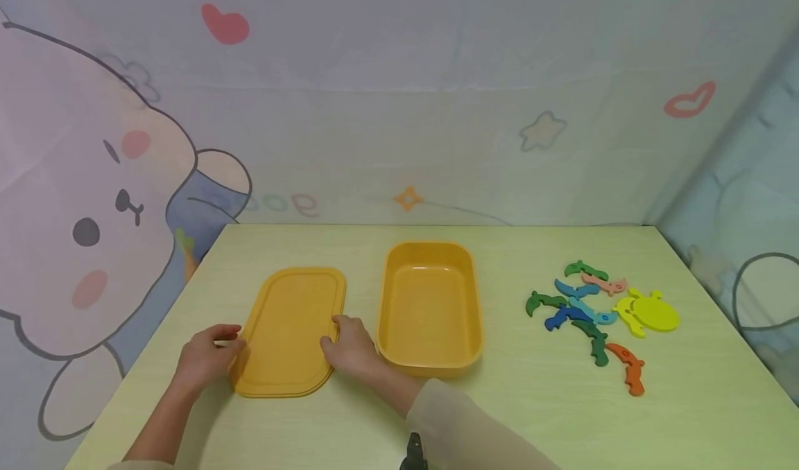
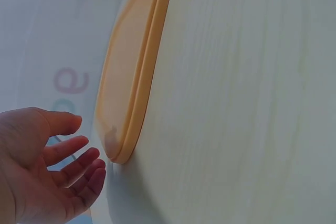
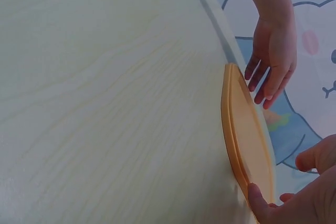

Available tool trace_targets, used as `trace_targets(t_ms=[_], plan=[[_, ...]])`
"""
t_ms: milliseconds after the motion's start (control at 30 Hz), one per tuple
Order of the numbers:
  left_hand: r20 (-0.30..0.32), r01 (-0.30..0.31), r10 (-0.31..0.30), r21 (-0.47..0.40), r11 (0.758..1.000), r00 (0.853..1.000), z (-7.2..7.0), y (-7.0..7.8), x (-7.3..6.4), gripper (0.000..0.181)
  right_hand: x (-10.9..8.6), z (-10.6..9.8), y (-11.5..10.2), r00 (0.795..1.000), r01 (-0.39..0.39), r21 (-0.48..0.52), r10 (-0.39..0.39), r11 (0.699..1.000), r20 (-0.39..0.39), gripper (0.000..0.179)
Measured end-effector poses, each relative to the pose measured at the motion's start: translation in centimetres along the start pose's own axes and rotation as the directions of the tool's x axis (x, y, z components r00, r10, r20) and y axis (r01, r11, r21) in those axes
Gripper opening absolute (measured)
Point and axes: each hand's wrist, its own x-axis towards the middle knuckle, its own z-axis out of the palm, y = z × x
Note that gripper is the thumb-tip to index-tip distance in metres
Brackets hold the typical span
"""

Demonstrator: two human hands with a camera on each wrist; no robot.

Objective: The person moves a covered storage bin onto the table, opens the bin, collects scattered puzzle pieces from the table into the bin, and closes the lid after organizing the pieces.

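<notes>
A flat yellow-orange lid (image 1: 290,335) with rounded corners and a stepped rim lies on the table, left of the middle. My left hand (image 1: 206,359) is beside its left edge, fingers loosely bent and spread; the left wrist view shows this hand (image 2: 58,166) with nothing in it. On the opposite side, my right hand (image 1: 357,351) reaches the lid's right edge, thumb and forefinger apart. In the right wrist view one fingertip (image 3: 254,192) rests at the lid's rim (image 3: 231,135). Just right of that hand stands a deep yellow-orange box (image 1: 431,367) without a cover.
Several small animal-like pieces lie loosely grouped at the right of the table (image 1: 512,414), among them an orange piece (image 1: 630,366) and a yellow round-bodied one (image 1: 655,314). A patterned cloth (image 1: 374,109) hangs behind the table's far edge.
</notes>
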Motion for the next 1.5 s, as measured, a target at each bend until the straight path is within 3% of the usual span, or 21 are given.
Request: trace_targets(t_ms=[300, 567, 967, 1500], plan=[[-0.100, 0.011, -0.016, -0.052, 0.999, 0.995, 0.1, 0.6, 0.2, 0.035, -0.6, -0.4, -0.9, 0.996, 0.086, 0.039, -0.087, 0.995, 0.027, 0.038], [-0.185, -0.039, 0.021, -0.093, 0.995, 0.982, 0.3, 2.2, 0.2, 0.025, -1.6, -1.0, -2.0, 0.986, 0.161, 0.031, -0.162, 0.986, 0.047, 0.028], [-0.203, -0.131, 0.101, -0.141, 0.981, 0.974, 1.4, 4.7, 0.2, 0.021, -2.5, -2.3, -2.6, 0.938, 0.347, -0.072, -0.345, 0.935, 0.034, 0.021], [-0.132, -0.134, 0.104, -0.242, 0.961, 0.986, 3.7, 7.8, 0.5, 0.022, -3.4, -6.2, -2.1, 0.863, 0.500, -0.196, -0.504, 0.844, 0.029, 0.018]])
